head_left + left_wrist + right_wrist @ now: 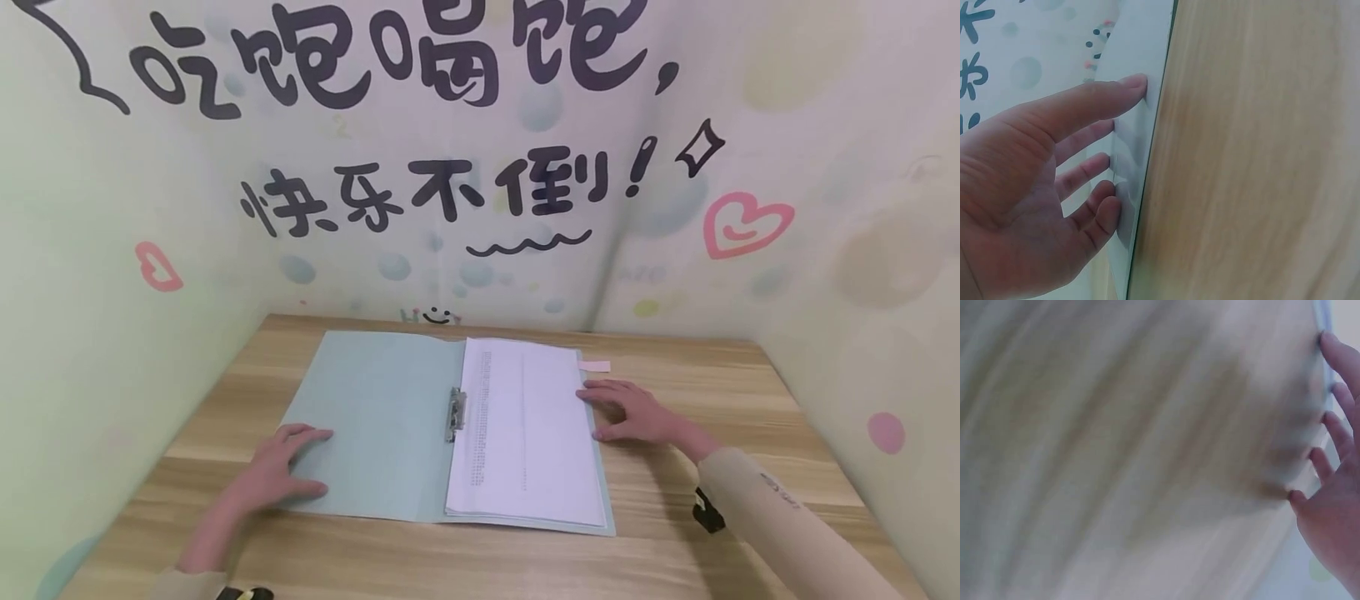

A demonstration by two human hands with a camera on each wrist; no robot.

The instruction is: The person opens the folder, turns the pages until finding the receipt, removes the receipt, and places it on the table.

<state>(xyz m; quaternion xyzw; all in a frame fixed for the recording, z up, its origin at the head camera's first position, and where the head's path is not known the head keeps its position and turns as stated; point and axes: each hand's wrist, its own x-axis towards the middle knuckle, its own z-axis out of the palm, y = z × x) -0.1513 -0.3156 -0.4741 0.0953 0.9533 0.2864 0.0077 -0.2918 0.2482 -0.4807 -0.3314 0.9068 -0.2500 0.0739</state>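
Observation:
A light blue file folder [375, 433] lies spread flat on the wooden table. White printed sheets [562, 433] rest on its right half, beside a metal lever clip [455, 415] near the spine. My left hand [273, 471] is at the left cover, its fingertips and thumb touching the surface near the outer edge. In the left wrist view, the thumb [1129, 87] and spread fingers meet the pale cover. At the folder's right edge is my right hand [633, 414], its thumb and fingers apart and fingertips right at the border of the sheets.
A pink paper tab [596, 366] sticks out past the folder's upper right edge. The wooden tabletop [697, 383] meets a printed wall [420, 283] behind and on both sides. Dark wristbands [707, 510] show at both sleeves.

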